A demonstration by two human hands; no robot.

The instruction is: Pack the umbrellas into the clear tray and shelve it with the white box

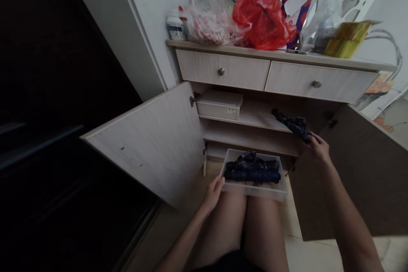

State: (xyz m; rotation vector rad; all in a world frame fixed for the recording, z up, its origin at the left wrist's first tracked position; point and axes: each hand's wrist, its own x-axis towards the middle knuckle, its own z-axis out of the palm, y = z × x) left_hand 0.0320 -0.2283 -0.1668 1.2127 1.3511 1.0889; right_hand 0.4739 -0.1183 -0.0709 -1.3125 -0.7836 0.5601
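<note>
My right hand (318,148) grips one end of a dark folded umbrella (291,123), held at the front of the cabinet's upper shelf on the right side. Whether the umbrella touches the shelf I cannot tell. On my lap rests a clear plastic bin (255,189), its left side held by my left hand (213,193). Inside the bin lie a navy folded umbrella (253,176) and, behind it, a dark plaid folded umbrella (251,161).
Both cabinet doors stand open, the left door (149,140) and the right door (347,178). A white drawer box (219,104) sits on the upper shelf (255,114). A red plastic bag (263,17), a clear bag (207,12) and a white bottle (176,27) crowd the cabinet top.
</note>
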